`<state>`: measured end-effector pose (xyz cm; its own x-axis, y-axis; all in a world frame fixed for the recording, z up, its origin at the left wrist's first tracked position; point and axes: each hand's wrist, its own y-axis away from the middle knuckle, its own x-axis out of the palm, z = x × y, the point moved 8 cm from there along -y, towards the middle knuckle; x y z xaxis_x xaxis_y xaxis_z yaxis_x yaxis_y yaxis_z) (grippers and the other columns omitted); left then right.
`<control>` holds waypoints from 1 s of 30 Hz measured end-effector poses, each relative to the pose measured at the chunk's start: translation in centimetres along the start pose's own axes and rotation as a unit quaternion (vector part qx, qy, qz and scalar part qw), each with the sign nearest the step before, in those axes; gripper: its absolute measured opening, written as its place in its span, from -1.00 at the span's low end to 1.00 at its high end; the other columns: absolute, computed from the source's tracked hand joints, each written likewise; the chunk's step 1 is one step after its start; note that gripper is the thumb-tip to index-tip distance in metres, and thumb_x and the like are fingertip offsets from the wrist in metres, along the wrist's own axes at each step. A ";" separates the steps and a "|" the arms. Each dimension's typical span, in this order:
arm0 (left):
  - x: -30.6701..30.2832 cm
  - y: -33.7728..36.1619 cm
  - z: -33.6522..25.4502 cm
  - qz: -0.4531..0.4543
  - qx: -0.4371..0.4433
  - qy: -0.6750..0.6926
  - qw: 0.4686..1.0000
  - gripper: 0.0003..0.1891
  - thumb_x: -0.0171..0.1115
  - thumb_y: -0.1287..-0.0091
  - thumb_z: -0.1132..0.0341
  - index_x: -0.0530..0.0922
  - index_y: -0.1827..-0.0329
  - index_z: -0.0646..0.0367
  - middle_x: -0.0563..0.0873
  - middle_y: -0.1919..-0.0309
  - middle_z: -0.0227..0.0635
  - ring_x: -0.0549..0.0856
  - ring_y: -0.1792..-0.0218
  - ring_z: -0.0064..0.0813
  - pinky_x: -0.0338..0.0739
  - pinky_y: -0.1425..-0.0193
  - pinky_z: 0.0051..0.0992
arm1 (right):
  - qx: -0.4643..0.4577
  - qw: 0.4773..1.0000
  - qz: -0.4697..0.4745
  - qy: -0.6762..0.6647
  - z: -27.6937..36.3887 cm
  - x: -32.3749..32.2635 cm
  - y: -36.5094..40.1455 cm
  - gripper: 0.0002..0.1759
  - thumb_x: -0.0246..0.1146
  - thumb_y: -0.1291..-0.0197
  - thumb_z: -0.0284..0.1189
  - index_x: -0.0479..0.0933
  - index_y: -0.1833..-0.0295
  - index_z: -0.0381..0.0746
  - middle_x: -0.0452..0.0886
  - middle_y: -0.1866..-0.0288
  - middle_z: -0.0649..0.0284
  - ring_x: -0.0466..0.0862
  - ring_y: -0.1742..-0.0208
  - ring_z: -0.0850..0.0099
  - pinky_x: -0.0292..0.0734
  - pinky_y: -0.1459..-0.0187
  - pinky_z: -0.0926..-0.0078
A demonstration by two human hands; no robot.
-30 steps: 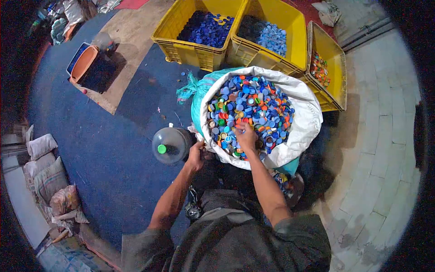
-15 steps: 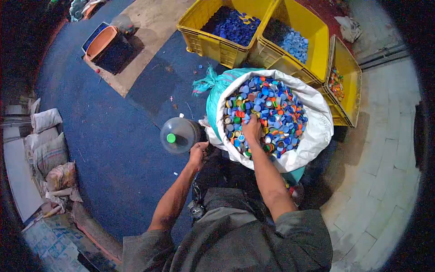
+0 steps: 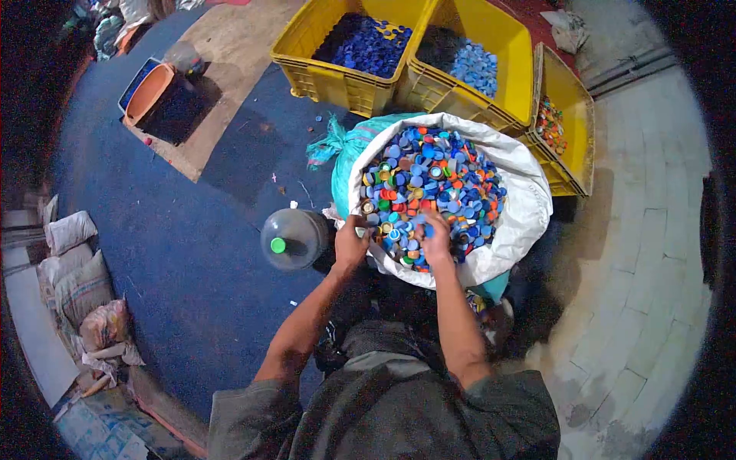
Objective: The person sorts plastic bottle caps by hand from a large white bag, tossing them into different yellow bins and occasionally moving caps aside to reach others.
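A white woven sack (image 3: pixel 529 192) stands open in front of me, its rim rolled down, filled with plastic bottle caps (image 3: pixel 460 180) of mixed colours, mostly blue. Over the near part of the caps is my right hand (image 3: pixel 437 241), slightly blurred, its fingers closed on what looks like a blue bottle cap. My left hand (image 3: pixel 351 245) is at the sack's near left rim, fingers drawn together; what they hold, if anything, is hidden. Left of that hand, a large clear plastic jug (image 3: pixel 300 230) with a green cap stands on the floor.
Yellow crates hold sorted caps: dark blue in the left crate (image 3: pixel 337 84), light blue in the middle crate (image 3: pixel 514 65), orange and mixed in the right crate (image 3: pixel 575 115). A teal sack (image 3: pixel 345 165) adjoins the white one. An orange-rimmed tub (image 3: pixel 149 96) lies far left; stuffed sacks (image 3: pixel 77 284) line the left.
My left hand has moved from beside the jug up and right to the sack's rim. My right hand has drawn back slightly toward me over the caps. The view has shifted a little.
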<state>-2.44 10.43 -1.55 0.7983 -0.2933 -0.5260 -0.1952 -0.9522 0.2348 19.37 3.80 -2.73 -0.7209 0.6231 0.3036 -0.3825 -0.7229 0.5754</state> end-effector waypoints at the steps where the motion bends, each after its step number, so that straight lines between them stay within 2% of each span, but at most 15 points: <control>1: 0.2 -0.2 -0.9 -0.002 0.023 -0.041 0.999 -0.68 0.29 -0.10 0.29 0.44 0.15 0.26 0.66 0.25 -0.04 0.65 0.23 -0.03 0.51 0.18 -0.26 | 0.035 0.990 0.026 -0.136 -0.4 -0.4 1.0 -0.70 0.23 -0.03 -0.34 0.48 0.18 -0.32 0.50 0.36 0.24 0.46 0.39 0.36 0.35 0.33 0.38; 2: 0.4 -0.4 -1.8 -0.004 0.047 -0.082 0.996 -0.68 0.28 -0.12 0.29 0.44 0.14 0.25 0.66 0.24 -0.04 0.65 0.23 0.00 0.51 0.18 -0.24 | 0.069 0.959 0.052 -0.269 -0.7 -0.5 1.9 -0.71 0.19 -0.06 -0.32 0.48 0.19 -0.32 0.50 0.36 0.22 0.44 0.39 0.35 0.33 0.34 0.39; 3: 0.8 -0.6 -2.4 -0.002 0.087 -0.101 0.991 -0.64 0.25 -0.13 0.28 0.38 0.09 0.24 0.65 0.28 0.00 0.63 0.28 0.06 0.50 0.23 -0.15 | 0.067 0.955 0.054 -0.283 0.1 -0.2 3.4 -0.71 0.12 -0.05 -0.31 0.47 0.21 -0.32 0.50 0.31 0.18 0.44 0.31 0.30 0.34 0.27 0.33; 6: 2.1 -1.3 -2.7 0.039 0.069 -0.160 0.984 -0.61 0.23 -0.13 0.29 0.31 0.05 0.23 0.62 0.33 0.05 0.63 0.33 0.09 0.49 0.28 -0.09 | 0.059 0.949 0.052 -0.306 0.2 -1.0 5.3 -0.70 0.13 0.03 -0.32 0.47 0.23 -0.31 0.50 0.25 0.16 0.46 0.24 0.25 0.37 0.21 0.31; 10: 3.6 -2.0 -1.7 0.048 0.066 -0.221 0.972 -0.51 0.28 -0.08 0.23 0.22 0.04 0.20 0.62 0.32 0.01 0.65 0.38 0.04 0.50 0.34 -0.08 | 0.066 0.943 -0.006 -0.326 -1.6 -3.5 6.1 -0.68 0.12 0.13 -0.33 0.45 0.23 -0.29 0.50 0.21 0.16 0.50 0.18 0.24 0.42 0.13 0.30; 14: 5.0 -2.8 -0.4 0.066 0.041 -0.271 0.959 -0.44 0.32 -0.03 0.22 0.20 0.01 0.19 0.62 0.22 0.00 0.66 0.38 0.03 0.54 0.34 -0.11 | 0.083 0.940 0.020 -0.329 -2.3 -4.1 6.9 -0.73 0.11 0.10 -0.33 0.44 0.25 -0.25 0.50 0.24 0.19 0.51 0.19 0.30 0.44 0.14 0.31; 18: 5.5 -3.1 -0.6 0.084 0.026 -0.295 0.952 -0.35 0.31 -0.06 0.19 0.16 -0.12 0.21 0.58 0.12 0.01 0.66 0.33 0.02 0.55 0.32 -0.11 | 0.088 0.946 0.001 -0.313 -2.4 -4.4 7.0 -0.75 0.12 0.08 -0.34 0.44 0.26 -0.22 0.51 0.28 0.21 0.53 0.21 0.31 0.44 0.13 0.27; 19: 5.7 -3.2 -0.5 0.107 0.015 -0.301 0.947 -0.26 0.31 -0.06 0.19 0.09 -0.24 0.22 0.56 0.07 0.01 0.67 0.31 0.00 0.55 0.31 -0.13 | 0.086 0.948 -0.006 -0.307 -2.3 -4.4 7.1 -0.75 0.12 0.09 -0.33 0.44 0.26 -0.22 0.51 0.29 0.22 0.53 0.22 0.32 0.46 0.16 0.28; 22: 4.7 -2.8 -1.9 0.087 0.023 -0.260 0.961 -0.32 0.30 -0.06 0.22 0.21 -0.21 0.23 0.59 0.15 0.00 0.67 0.31 0.01 0.55 0.29 -0.12 | 0.066 0.962 0.004 -0.267 -2.2 -4.5 6.7 -0.82 0.13 0.01 -0.37 0.44 0.26 -0.20 0.52 0.31 0.24 0.53 0.30 0.36 0.46 0.24 0.31; 25: 3.2 -2.7 -2.1 -0.066 0.129 -0.105 0.984 -0.54 0.22 -0.12 0.17 0.41 -0.04 0.24 0.61 0.31 -0.15 0.65 0.41 -0.16 0.52 0.40 -0.26 | 0.069 0.985 -0.025 -0.159 -2.9 -4.8 5.6 -0.88 0.19 -0.06 -0.42 0.48 0.28 -0.21 0.50 0.42 0.31 0.53 0.42 0.41 0.44 0.36 0.39; 26: 3.8 -3.3 0.3 -0.014 0.036 0.055 0.998 -0.58 0.16 -0.16 0.16 0.45 0.00 0.23 0.59 0.36 -0.21 0.62 0.45 -0.25 0.49 0.44 -0.32 | 0.037 0.997 -0.026 -0.057 -2.5 -4.8 4.9 -0.88 0.22 -0.07 -0.42 0.50 0.29 -0.21 0.49 0.45 0.33 0.51 0.46 0.43 0.43 0.40 0.41; 27: 4.5 -3.5 2.3 0.039 -0.058 0.214 0.974 -0.62 0.10 -0.19 0.14 0.49 0.03 0.23 0.58 0.40 -0.27 0.59 0.48 -0.34 0.45 0.48 -0.38 | 0.005 0.999 -0.027 0.046 -2.2 -4.6 4.1 -0.89 0.24 -0.08 -0.41 0.51 0.30 -0.22 0.49 0.47 0.35 0.50 0.50 0.44 0.41 0.43 0.42; 28: 4.7 -3.1 2.0 0.089 -0.148 0.366 0.914 -0.63 0.04 -0.23 0.13 0.52 0.07 0.22 0.56 0.45 -0.33 0.55 0.52 -0.42 0.41 0.51 -0.44 | -0.029 0.988 -0.027 0.149 -2.1 -4.4 3.3 -0.89 0.27 -0.09 -0.41 0.53 0.31 -0.22 0.48 0.50 0.37 0.49 0.53 0.46 0.40 0.46 0.43; 29: 5.1 -1.4 2.0 0.133 -0.275 0.444 0.842 -0.58 -0.09 -0.27 0.11 0.52 -0.01 0.21 0.52 0.44 -0.42 0.44 0.55 -0.59 0.30 0.54 -0.58 | -0.093 0.973 -0.042 0.207 -2.1 -4.2 2.3 -0.76 0.35 -0.01 -0.31 0.57 0.33 -0.27 0.56 0.50 0.31 0.55 0.51 0.44 0.44 0.44 0.45; 30: 4.4 -1.0 1.1 0.144 -0.264 0.481 0.824 -0.58 -0.10 -0.28 0.11 0.52 -0.01 0.21 0.53 0.43 -0.41 0.44 0.55 -0.59 0.30 0.54 -0.58 | -0.119 0.947 -0.048 0.293 -1.5 -3.2 2.0 -0.73 0.37 0.01 -0.29 0.58 0.33 -0.28 0.59 0.49 0.27 0.57 0.49 0.43 0.45 0.41 0.45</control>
<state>0.66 9.99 -5.06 0.8941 -0.0563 0.4444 -0.3827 -0.6117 0.6924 20.04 -0.12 -3.68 -0.8463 0.4675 -0.2553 -0.5322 -0.7615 0.3699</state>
